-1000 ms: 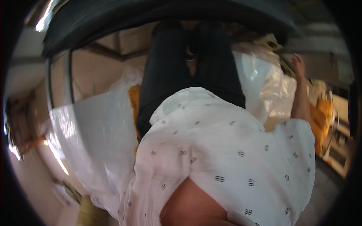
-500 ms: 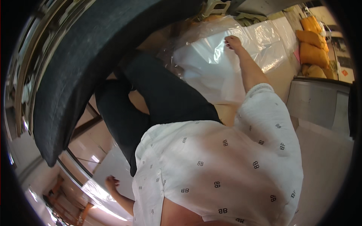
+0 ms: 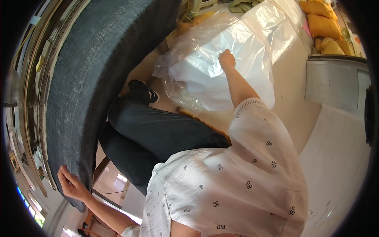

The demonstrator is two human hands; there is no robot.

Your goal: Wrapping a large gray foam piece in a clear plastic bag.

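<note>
My right hand (image 3: 227, 60) is closed on a clear plastic bag (image 3: 209, 53), fingers bunched at its upper face. The bag is large and shiny, with a flat white layer showing through it, and its loose left side is crumpled. At the lower left, my left hand (image 3: 73, 185) is in front of the end of a long dark grey, fabric-covered surface (image 3: 90, 59). Its fingers are curled together; whatever lies within them, if anything, is hidden. I cannot tell whether that hand touches the fabric.
More clear plastic packs (image 3: 276, 27) lie beyond the bag. Orange sacks (image 3: 323, 25) are piled at the far right above a grey cabinet (image 3: 333, 81). My dark-trousered legs (image 3: 166, 126) bend between the fabric-covered surface and the bag. A pale plastic stool (image 3: 201, 4) is partly visible at the top.
My left hand has risen from low down to beside the end of the dark surface. My right hand has closed on the bag and come nearer. The whole view has shifted.
</note>
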